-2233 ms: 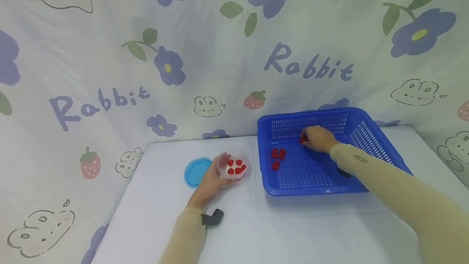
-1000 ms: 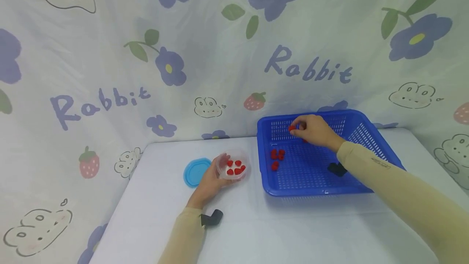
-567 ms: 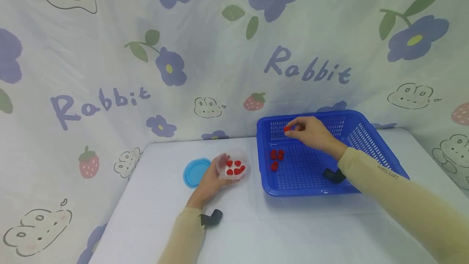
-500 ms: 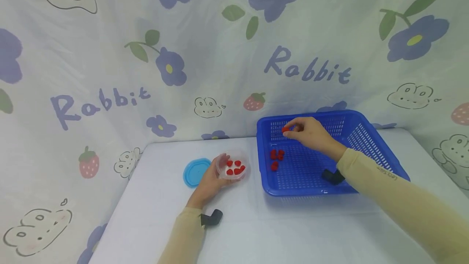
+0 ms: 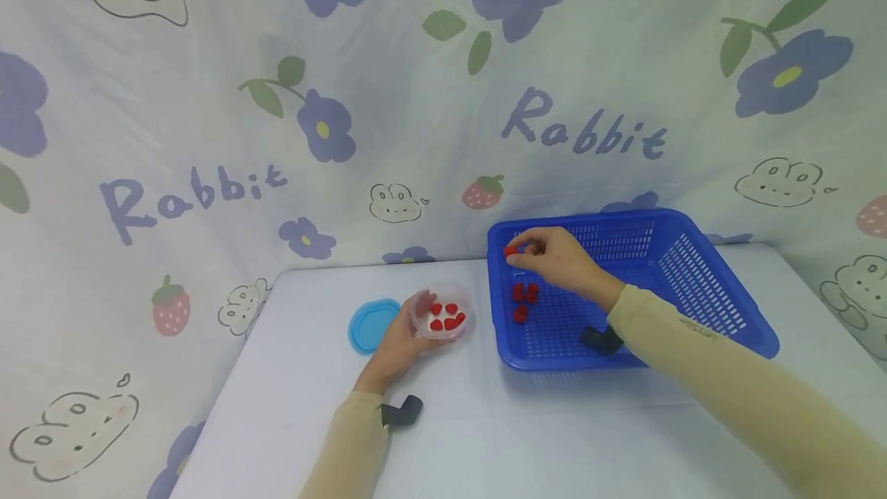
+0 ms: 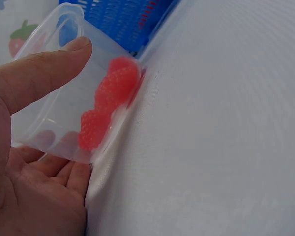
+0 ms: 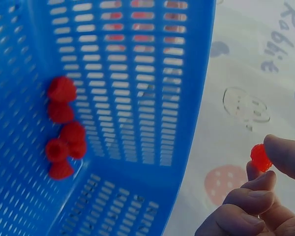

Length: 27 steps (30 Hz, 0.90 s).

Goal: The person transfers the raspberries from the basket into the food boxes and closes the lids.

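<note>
My left hand [image 5: 400, 341] holds a clear plastic cup [image 5: 443, 333] on the table, thumb on one side and fingers round the other. Several raspberries [image 6: 108, 91] lie in the bottom of that cup. Between thumb and fingertips, my right hand [image 5: 554, 259] pinches one raspberry [image 7: 260, 157]. This hand is above the left end of a blue plastic basket [image 5: 603, 360]. More raspberries [image 7: 64, 132] lie clustered on the basket floor, along its left wall.
A light-blue lid [image 5: 370, 326] lies on the white table [image 5: 457, 437], left of the cup and partly behind the left hand. Behind the table hangs a printed curtain [image 5: 416, 98] with flowers and rabbits. The basket's raised rim stands between the right hand and the cup.
My right hand has lifted a raspberry from the back of the basket and carried it left, near the basket's left wall. The left hand and cup have stayed in place.
</note>
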{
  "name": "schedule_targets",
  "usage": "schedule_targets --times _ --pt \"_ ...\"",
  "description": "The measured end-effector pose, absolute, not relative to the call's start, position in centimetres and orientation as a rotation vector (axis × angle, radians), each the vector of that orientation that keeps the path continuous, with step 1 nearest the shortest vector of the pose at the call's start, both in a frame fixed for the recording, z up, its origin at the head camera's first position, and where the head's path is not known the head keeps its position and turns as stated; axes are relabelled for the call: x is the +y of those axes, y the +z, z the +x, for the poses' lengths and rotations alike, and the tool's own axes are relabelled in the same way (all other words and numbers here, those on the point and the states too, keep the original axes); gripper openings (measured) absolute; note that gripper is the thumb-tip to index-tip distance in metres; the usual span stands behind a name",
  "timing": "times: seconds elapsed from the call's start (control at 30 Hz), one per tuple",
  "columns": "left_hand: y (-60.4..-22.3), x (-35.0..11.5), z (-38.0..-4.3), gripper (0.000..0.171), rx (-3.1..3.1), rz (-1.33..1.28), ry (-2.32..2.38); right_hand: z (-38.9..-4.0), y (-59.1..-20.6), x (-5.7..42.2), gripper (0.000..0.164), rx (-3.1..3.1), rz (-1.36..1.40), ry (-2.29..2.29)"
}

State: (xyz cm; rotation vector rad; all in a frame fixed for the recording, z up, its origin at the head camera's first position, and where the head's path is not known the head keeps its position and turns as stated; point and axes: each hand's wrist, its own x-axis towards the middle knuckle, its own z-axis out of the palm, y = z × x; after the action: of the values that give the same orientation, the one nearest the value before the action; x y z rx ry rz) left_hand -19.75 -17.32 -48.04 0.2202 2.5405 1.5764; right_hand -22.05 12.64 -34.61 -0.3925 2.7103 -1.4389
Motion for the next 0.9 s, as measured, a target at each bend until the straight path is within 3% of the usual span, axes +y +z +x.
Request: schedule_targets --times 0.53,0.9 --pt "-47.8 -17.2 -19.7 0.095 2.550 0.216 1.565 -22.4 -34.7 8.8 0.028 2.666 -0.439 -1.368" --pt "-47.9 -17.2 -19.8 0.095 2.517 0.241 1.601 -22.9 -35.2 6.7 0.022 2.672 -0.458 -1.255"
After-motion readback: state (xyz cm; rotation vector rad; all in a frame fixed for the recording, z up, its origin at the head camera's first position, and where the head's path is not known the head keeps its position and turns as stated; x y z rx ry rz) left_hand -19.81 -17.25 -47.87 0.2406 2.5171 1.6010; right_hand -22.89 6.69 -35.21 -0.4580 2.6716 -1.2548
